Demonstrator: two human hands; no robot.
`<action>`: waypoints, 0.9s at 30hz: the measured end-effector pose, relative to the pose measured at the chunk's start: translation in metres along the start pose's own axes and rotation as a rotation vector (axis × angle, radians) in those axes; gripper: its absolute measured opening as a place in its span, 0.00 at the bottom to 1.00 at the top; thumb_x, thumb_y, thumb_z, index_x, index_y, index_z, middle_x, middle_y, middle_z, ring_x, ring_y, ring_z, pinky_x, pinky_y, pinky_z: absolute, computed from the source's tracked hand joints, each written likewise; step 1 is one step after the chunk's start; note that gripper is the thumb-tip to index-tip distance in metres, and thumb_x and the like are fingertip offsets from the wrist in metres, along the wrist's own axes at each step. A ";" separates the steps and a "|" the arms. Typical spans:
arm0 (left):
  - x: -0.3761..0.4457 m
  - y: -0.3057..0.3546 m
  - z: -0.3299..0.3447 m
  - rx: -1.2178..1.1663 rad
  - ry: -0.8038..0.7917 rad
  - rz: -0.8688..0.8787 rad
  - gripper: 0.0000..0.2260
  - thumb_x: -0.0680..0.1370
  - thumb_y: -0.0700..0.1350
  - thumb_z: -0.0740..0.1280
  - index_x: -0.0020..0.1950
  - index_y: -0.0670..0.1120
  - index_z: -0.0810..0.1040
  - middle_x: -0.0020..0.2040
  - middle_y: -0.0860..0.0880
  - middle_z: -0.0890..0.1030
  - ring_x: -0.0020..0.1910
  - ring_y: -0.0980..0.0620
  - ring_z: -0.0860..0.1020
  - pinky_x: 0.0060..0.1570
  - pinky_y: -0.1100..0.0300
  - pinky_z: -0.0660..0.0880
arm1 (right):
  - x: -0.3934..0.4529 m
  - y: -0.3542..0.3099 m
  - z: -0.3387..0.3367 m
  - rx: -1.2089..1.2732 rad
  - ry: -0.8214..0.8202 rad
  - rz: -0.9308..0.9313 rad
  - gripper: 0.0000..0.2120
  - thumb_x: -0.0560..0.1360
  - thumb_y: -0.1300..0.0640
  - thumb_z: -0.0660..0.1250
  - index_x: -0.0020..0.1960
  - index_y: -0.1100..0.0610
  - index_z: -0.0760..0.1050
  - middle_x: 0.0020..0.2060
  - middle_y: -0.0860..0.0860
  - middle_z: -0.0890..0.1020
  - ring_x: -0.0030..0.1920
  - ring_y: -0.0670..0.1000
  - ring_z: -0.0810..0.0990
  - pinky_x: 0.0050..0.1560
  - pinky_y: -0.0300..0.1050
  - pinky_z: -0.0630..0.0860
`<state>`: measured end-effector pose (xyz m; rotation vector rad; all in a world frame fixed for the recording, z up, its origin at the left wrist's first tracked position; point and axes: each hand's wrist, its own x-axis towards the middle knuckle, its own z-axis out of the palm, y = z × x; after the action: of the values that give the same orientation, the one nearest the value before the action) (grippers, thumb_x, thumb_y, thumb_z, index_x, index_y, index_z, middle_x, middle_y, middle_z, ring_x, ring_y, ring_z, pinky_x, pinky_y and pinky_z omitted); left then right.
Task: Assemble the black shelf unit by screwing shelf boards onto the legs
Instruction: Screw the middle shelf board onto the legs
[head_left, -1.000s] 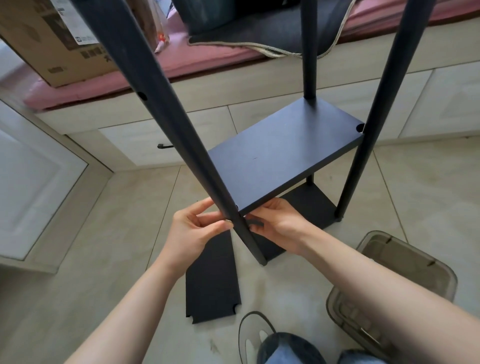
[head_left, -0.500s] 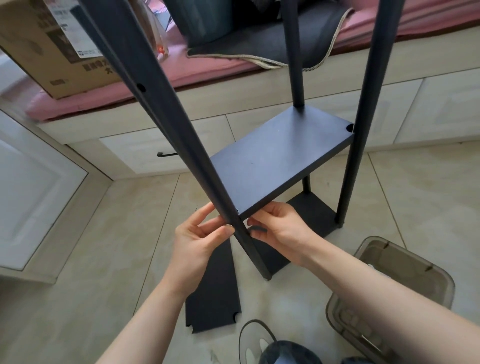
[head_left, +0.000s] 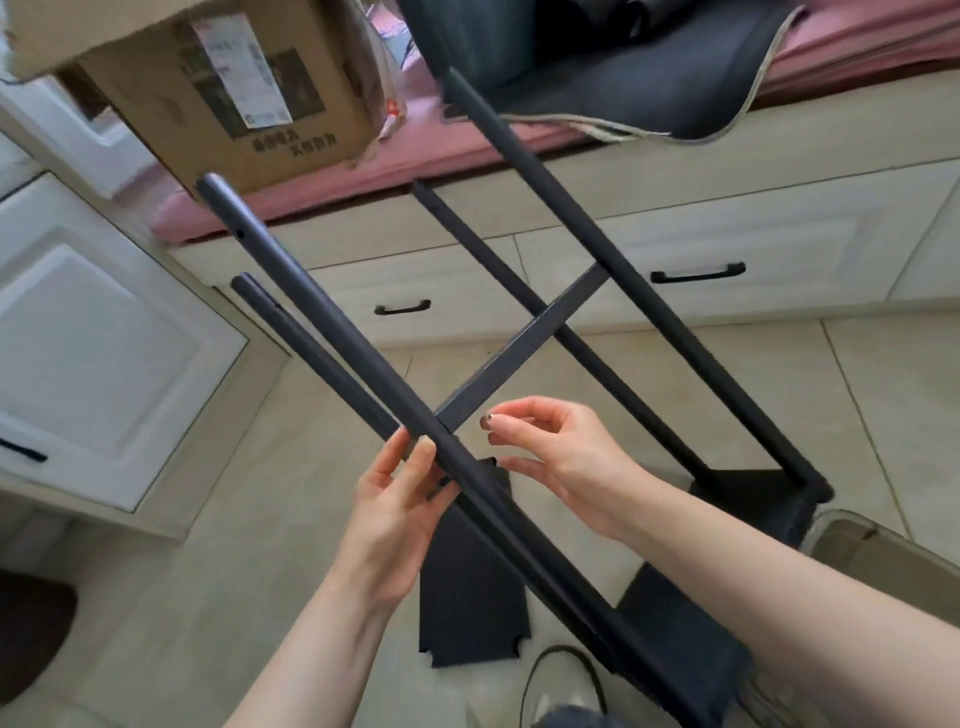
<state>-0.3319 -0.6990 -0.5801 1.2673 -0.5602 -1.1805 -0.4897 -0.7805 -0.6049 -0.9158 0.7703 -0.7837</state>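
Tilted black metal-legged shelf unit (head_left: 519, 332), steadied over the tiled floor (head_left: 208, 519).
Left hand (head_left: 395, 509) grips the near leg (head_left: 332, 332); right hand (head_left: 561, 457) pinches a small screw (head_left: 487, 422). The frame looks light, stiff and smooth; best held mid-leg.

The near leg (head_left: 395, 395) crosses the left hand (head_left: 395, 499), hiding part of its fingers, and its lower end runs out of frame at the bottom right. The small item (head_left: 488, 422) pinched by the right hand (head_left: 561, 457) is too small to identify, and the loose board (head_left: 470, 587) on the floor is partly covered by the leg and the left hand. The box (head_left: 208, 88) is cut off at the top, the bin (head_left: 883, 561) at the right edge, and the shoe (head_left: 561, 686) at the bottom.
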 end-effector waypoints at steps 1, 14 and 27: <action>0.001 -0.004 -0.006 -0.032 0.028 -0.031 0.13 0.68 0.47 0.73 0.52 0.47 0.85 0.50 0.42 0.84 0.52 0.45 0.84 0.48 0.55 0.83 | 0.003 0.004 0.002 -0.010 -0.008 0.010 0.07 0.76 0.56 0.71 0.52 0.57 0.82 0.49 0.53 0.85 0.53 0.49 0.83 0.55 0.46 0.81; 0.001 -0.055 -0.055 -0.329 0.390 -0.381 0.23 0.70 0.42 0.71 0.64 0.38 0.78 0.46 0.38 0.85 0.57 0.40 0.82 0.56 0.49 0.77 | 0.034 0.070 0.007 -0.149 -0.005 0.272 0.05 0.74 0.59 0.73 0.50 0.56 0.82 0.46 0.54 0.85 0.50 0.50 0.84 0.48 0.41 0.82; 0.003 -0.067 -0.079 -0.337 0.472 -0.472 0.26 0.70 0.40 0.71 0.69 0.37 0.75 0.50 0.35 0.84 0.49 0.41 0.86 0.56 0.45 0.81 | 0.059 0.120 0.031 -0.164 -0.093 0.480 0.04 0.74 0.58 0.74 0.48 0.52 0.81 0.47 0.50 0.85 0.52 0.49 0.81 0.48 0.41 0.78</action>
<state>-0.2869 -0.6593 -0.6652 1.3555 0.2930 -1.2319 -0.4057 -0.7713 -0.7125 -0.8589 0.9348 -0.2582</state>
